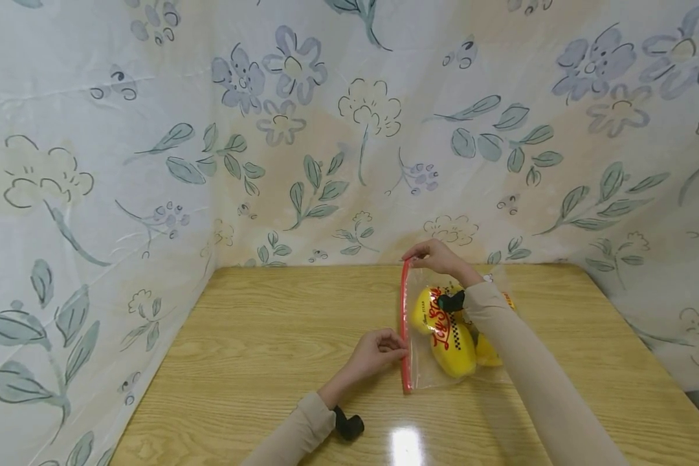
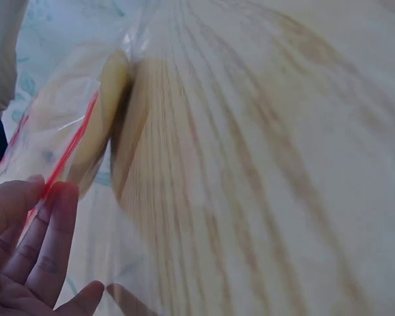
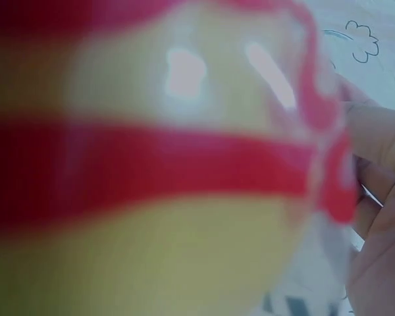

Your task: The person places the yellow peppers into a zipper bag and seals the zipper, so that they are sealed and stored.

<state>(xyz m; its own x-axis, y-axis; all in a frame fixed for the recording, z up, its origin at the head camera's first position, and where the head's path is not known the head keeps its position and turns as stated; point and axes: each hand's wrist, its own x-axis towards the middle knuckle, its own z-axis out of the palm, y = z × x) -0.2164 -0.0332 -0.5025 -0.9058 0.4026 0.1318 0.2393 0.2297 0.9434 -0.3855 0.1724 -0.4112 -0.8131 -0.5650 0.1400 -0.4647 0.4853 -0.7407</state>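
A clear zip bag [image 1: 422,375] with a red zip strip [image 1: 404,310] stands on edge over the wooden table, printed with red "Toy Story" lettering. Several rounded yellow things [image 1: 457,356] show through its plastic. My right hand [image 1: 439,257] grips the far end of the strip from above. Lower down, the left hand [image 1: 378,353] pinches the same strip between thumb and fingers. In the left wrist view, the thumb and fingertips meet on the red strip [image 2: 72,148]. Blurred red and yellow fills most of the right wrist view, with the right hand [image 3: 382,158] at its edge.
The wooden table [image 1: 268,323] runs back to a hanging floral cloth [image 1: 303,142], which also rises along both sides. A dark wrist camera [image 1: 349,426] sits by the left sleeve, another [image 1: 451,301] by the right one. A bright reflection lies near the front.
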